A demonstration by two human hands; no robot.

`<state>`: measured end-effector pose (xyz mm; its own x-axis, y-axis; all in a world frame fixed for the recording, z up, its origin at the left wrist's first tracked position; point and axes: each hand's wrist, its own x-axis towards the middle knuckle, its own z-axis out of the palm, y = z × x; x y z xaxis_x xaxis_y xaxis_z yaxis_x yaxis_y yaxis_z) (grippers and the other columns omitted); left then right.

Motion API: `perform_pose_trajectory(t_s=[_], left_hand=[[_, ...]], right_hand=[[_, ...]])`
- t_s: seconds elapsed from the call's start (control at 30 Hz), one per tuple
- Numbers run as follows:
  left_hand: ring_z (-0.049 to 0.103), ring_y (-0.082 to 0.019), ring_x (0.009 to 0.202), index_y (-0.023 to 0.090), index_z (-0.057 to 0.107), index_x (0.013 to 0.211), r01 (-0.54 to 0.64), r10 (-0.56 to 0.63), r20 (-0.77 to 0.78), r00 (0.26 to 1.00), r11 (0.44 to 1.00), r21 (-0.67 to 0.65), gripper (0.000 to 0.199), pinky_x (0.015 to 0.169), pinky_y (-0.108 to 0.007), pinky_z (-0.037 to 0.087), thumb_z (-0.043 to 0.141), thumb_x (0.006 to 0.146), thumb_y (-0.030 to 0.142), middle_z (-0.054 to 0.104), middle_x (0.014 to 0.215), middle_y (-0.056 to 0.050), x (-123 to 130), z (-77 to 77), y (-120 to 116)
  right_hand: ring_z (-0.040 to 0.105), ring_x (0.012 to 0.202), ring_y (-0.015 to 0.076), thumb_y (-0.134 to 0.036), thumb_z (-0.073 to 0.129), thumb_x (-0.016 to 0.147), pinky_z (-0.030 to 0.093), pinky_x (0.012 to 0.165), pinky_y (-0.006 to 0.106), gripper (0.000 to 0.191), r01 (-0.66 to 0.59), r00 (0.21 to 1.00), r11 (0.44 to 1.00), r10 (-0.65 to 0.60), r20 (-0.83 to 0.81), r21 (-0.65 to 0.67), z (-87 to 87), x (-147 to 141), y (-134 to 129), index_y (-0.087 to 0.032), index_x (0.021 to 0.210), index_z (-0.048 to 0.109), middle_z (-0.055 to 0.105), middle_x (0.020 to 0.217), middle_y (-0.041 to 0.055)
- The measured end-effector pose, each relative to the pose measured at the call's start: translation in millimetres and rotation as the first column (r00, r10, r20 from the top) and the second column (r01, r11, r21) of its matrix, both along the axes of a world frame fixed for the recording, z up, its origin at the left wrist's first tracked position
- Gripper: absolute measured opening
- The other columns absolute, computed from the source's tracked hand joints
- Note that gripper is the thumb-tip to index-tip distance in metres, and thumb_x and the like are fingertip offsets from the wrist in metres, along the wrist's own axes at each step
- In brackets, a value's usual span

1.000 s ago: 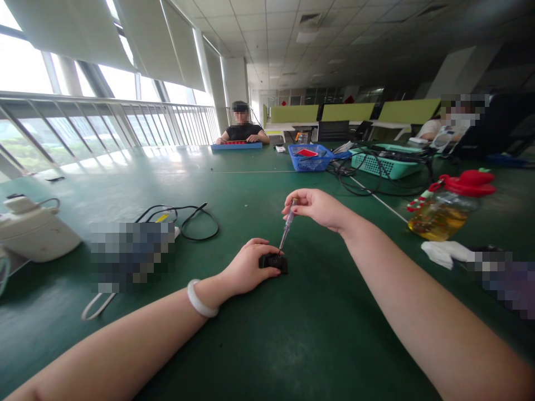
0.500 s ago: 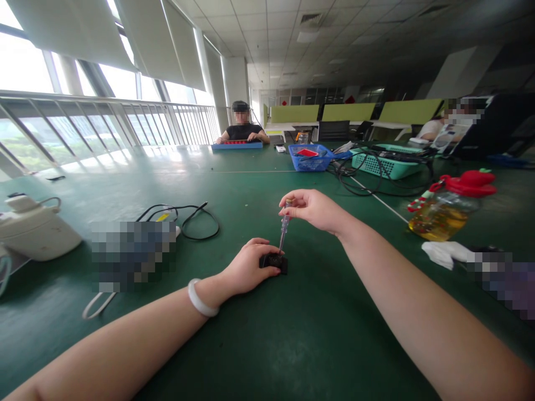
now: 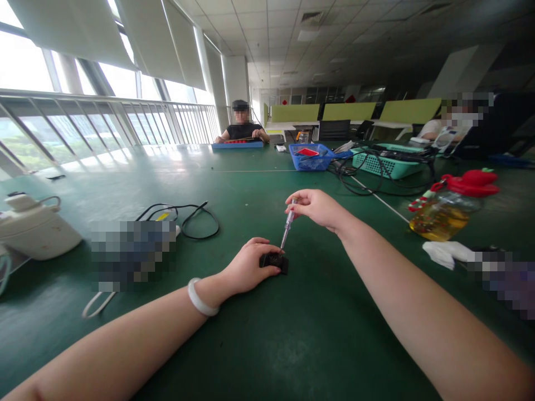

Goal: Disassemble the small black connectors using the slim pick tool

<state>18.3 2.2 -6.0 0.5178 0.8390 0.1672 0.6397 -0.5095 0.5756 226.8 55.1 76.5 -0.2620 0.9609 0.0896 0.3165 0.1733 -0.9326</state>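
Note:
A small black block-shaped part [image 3: 277, 262] lies on the green tabletop [image 3: 267, 334]. Around its left side, my left hand [image 3: 249, 265] is closed, thumb in front and fingers behind. A screwdriver with a clear handle [image 3: 288, 225] is pinched near its top end by my right hand [image 3: 314, 207]. The screwdriver leans, its handle to the right and its tip down at the far edge of the black part. Whether the tip touches the part or sits in a screw is too small to tell.
To the left are a black cable [image 3: 218, 225] and a white container [image 3: 35, 231]. At the right stands a red-lidded jar [image 3: 443, 214] of yellow liquid. Farther back are a blue basket [image 3: 310, 160] and a green basket [image 3: 387, 166] with cables. Another person [image 3: 242, 131] sits at the far end.
My right hand has shifted slightly right, so the screwdriver leans more. The left hand and black part stay in place. The far person's hands have moved over the blue tray.

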Motion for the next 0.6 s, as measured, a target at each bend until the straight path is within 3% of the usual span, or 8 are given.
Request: perform_pose_trajectory(t_s=[0.6], left_hand=[[0.053, -0.027, 0.115, 0.029, 0.067, 0.112, -0.024, 0.024, 0.003, 1.0, 1.0, 0.004, 0.04, 0.102, -0.04, 0.041, 0.073, 0.072, 0.028, 0.06, 0.118, -0.007, 1.1, 2.2, -1.6]], right_hand=[[0.07, 0.075, 0.0189, -0.016, 0.071, 0.073, 0.053, 0.08, 0.034, 0.013, -0.002, 0.997, 0.998, -0.003, 0.083, 0.066, 10.0, -1.3, -8.2, -0.014, 0.085, 0.065, 0.073, 0.075, 0.0053]])
